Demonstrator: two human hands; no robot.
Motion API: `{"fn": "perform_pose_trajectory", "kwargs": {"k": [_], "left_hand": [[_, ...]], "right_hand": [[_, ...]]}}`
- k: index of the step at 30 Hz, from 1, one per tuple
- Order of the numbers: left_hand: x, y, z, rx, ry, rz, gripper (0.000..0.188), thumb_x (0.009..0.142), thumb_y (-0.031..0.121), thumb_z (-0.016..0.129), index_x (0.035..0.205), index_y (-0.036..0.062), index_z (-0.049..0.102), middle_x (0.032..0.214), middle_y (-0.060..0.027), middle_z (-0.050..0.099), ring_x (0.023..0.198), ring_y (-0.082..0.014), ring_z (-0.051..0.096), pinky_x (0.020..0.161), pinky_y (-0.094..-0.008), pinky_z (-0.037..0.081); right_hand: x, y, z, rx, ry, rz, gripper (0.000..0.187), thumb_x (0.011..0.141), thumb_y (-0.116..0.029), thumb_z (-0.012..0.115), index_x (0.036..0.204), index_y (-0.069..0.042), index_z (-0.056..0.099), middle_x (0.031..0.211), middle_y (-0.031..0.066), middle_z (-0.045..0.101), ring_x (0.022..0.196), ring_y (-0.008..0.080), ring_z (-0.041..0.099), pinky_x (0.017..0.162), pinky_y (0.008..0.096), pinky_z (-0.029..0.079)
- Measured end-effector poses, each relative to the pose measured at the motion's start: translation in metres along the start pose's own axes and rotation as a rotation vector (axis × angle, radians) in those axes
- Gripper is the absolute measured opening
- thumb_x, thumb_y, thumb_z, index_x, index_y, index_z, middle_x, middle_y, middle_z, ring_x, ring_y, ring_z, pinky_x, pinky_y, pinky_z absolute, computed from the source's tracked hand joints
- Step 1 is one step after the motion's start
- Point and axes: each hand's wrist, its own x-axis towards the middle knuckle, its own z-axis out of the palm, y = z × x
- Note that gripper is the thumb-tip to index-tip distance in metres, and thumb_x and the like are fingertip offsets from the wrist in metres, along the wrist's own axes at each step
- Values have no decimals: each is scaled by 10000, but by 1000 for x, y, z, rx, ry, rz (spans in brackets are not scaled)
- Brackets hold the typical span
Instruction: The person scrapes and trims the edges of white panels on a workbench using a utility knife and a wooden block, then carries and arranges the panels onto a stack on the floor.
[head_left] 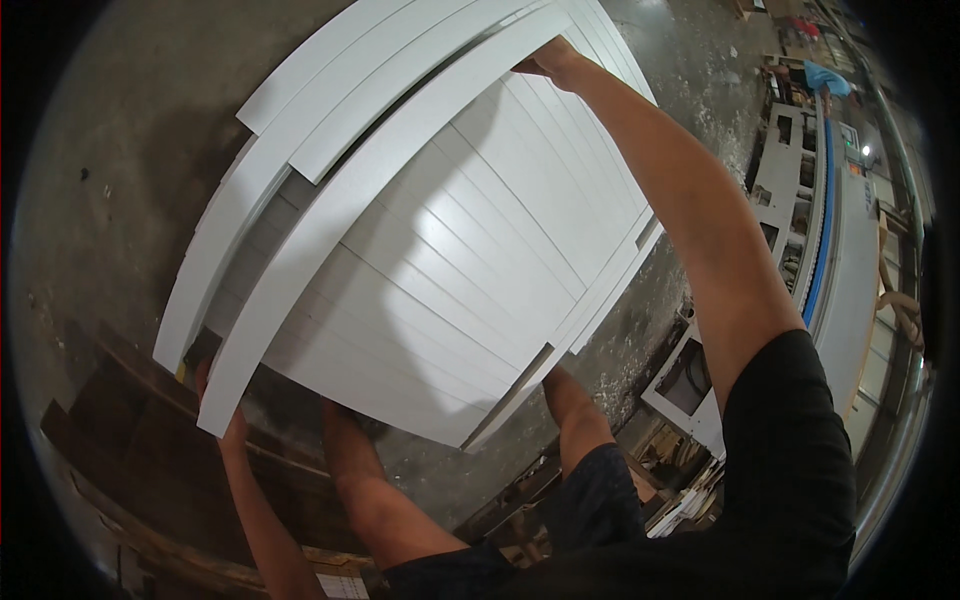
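A long white plank [320,228] spans the space between my two hands, lying slantwise over a pile of white panels. My left hand [236,426] is closed round its near-left end, with fingers showing on the plank's outer side. At the far end, my right hand [550,60] grips the inner edge; the fingertips are partly hidden beneath it. Below the plank lies a wide white panel [520,200] with parallel grooves. More white planks [222,245] rest along the pile's left side, with a dark gap beside the held one.
Brown wooden boards [130,440] are at the lower left, near my left forearm. To the right stands a long machine [800,190] with a blue strip. A light frame-like part [690,385] sits nearby, and concrete floor [110,200] surrounds the pile. Someone in blue [826,78] is farther off.
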Motion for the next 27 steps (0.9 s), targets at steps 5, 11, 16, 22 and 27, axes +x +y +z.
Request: {"fn": "perform_pose_trajectory", "kwargs": {"k": [5,11,16,22,27], "left_hand": [[-10,25,4,156,88,44,566,1049,242,662,1522,-18,490,1519,-138,535,1376,-262,522,1158,-391,425],[-15,6,-1,83,129,34,625,1036,218,674,1577,-2,449,1629,-138,460,1489,-286,452,1230,-422,366],[-28,33,4,77,3,31,649,1058,194,627,1629,7,381,1699,-147,366,1535,-280,394,1257,-435,325],[-40,14,-10,-664,-68,-46,668,1111,294,553,1654,-14,315,1728,-170,318,1557,-293,360,1284,-436,280],[-23,14,-13,-1022,-216,-50,752,1123,477,494,1636,-42,314,1676,-143,409,1533,-291,392,1299,-445,243]], "right_hand": [[-10,8,39,228,142,-56,406,976,63,638,1378,56,579,1271,218,699,1049,323,762,976,381,670],[-12,0,31,695,192,69,485,1050,24,398,1514,124,295,1478,348,479,1207,484,661,1049,554,623],[-21,-5,15,727,93,67,489,1087,-122,304,1515,114,328,1605,327,361,1423,523,481,1198,658,453],[-9,-13,-2,352,160,74,743,1116,-529,249,1691,-61,209,1774,127,217,1609,360,262,1289,594,256],[0,-12,-11,189,-118,52,739,1103,-628,254,1707,-204,224,1775,75,231,1615,307,262,1312,564,205]]}}
